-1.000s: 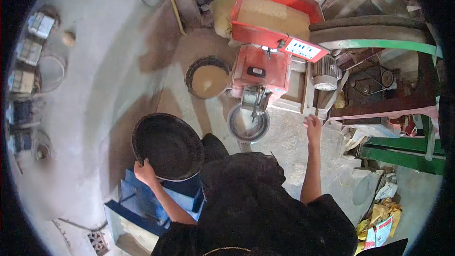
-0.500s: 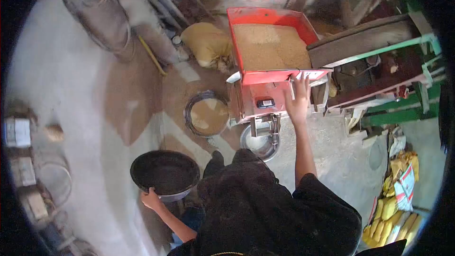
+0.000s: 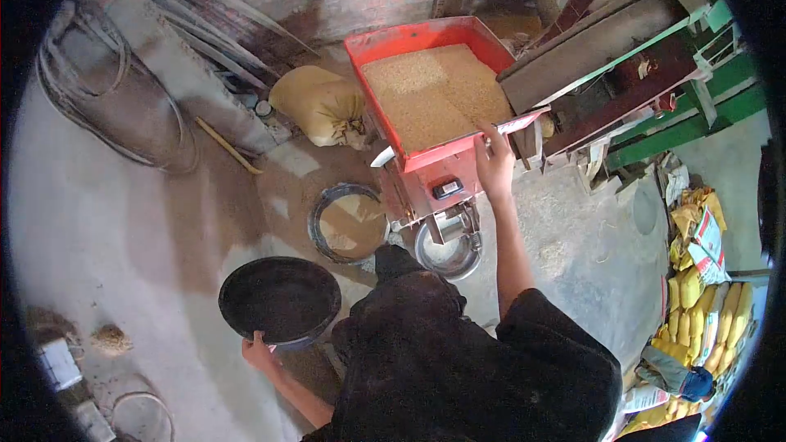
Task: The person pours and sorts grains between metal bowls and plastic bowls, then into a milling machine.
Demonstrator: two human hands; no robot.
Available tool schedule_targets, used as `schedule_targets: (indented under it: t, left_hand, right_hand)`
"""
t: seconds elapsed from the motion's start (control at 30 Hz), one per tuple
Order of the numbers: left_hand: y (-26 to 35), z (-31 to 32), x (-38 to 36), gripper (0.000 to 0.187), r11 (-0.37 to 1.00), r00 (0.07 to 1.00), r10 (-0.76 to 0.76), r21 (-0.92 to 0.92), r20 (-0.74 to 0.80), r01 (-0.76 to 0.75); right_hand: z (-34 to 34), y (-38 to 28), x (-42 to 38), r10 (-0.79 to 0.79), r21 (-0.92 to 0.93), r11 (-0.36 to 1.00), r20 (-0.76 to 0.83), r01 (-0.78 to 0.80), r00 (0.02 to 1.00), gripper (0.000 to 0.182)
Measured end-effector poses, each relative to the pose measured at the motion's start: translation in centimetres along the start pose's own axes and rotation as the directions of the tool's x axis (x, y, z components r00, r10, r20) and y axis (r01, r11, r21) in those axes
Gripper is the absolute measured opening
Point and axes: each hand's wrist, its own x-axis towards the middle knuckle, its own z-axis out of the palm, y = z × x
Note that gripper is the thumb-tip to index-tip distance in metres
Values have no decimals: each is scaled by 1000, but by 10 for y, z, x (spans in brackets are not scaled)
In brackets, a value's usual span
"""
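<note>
My left hand (image 3: 259,353) grips the near rim of a wide black basin (image 3: 279,299), which hangs tilted at my left side with nothing visible inside. My right hand (image 3: 494,168) is at the front edge of a red hopper (image 3: 434,157), its fingers bent over the rim. Tan grain (image 3: 438,94) fills much of the hopper. Beneath it, a metal bowl (image 3: 469,267) with pale contents stands on the floor. To the left of that is a dark tub (image 3: 314,225) holding light brown meal.
A full yellowish sack (image 3: 318,106) lies behind the tub. The green-framed machine (image 3: 655,127) adjoins the hopper on the right. Yellow sacks (image 3: 696,315) are stacked at lower right, beside what looks like a person in a blue cap (image 3: 698,383). A coiled hose (image 3: 61,86) lies upper left.
My right hand has gone from spread fingers to fingers bent over the hopper's edge. The view has turned, and the blue cap has appeared at lower right. The basin stays in my left hand.
</note>
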Motion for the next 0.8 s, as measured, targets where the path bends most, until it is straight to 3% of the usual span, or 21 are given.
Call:
schedule_targets:
  t: [0.03,0.07,0.2,0.27,0.3,0.33,0.37,0.4,0.53,0.6,0.67,0.77,0.8]
  left_hand:
    - [8,4,0,20,990,994,-88,-106,71,95]
    - [16,8,1,14,960,975,-166,-202,147,194]
    - [60,36,-5,12,930,949,-274,-209,157,303]
    - [67,49,-6,11,919,934,-282,-219,221,329]
    - [72,57,-5,11,920,934,-291,-209,208,333]
    - [75,62,-5,11,921,922,-264,-209,282,328]
    - [75,65,-8,10,922,903,-244,-205,353,329]
    - [76,68,-14,10,921,902,-272,-180,336,345]
    - [91,89,-42,12,911,909,-305,-191,283,365]
    - [91,85,-51,12,908,903,-332,-167,271,384]
    - [86,84,-55,13,900,902,-342,-185,263,395]
    - [86,77,-60,11,857,885,-349,-276,307,434]
    - [88,77,-62,11,857,885,-351,-275,305,435]
  right_hand:
    - [12,20,16,-43,5,999,-100,44,994,22]
    - [16,22,35,-39,9,999,-96,40,995,22]
    - [38,40,116,11,-73,997,-15,-12,1000,30]
    - [65,85,164,44,-154,988,118,-25,992,38]
    - [76,101,185,-12,-161,986,166,39,986,43]
    - [88,116,200,-63,-165,981,220,101,974,47]
    - [100,124,216,-16,-256,962,297,96,955,51]
    - [111,133,227,36,-345,933,372,102,928,54]
    - [155,174,256,92,-310,948,469,66,878,60]
    - [170,193,270,124,-486,859,502,160,856,69]
    - [173,206,277,152,-510,834,580,211,800,78]
    - [169,209,273,201,-523,713,791,467,578,88]
    - [160,186,258,274,-628,711,661,316,698,81]
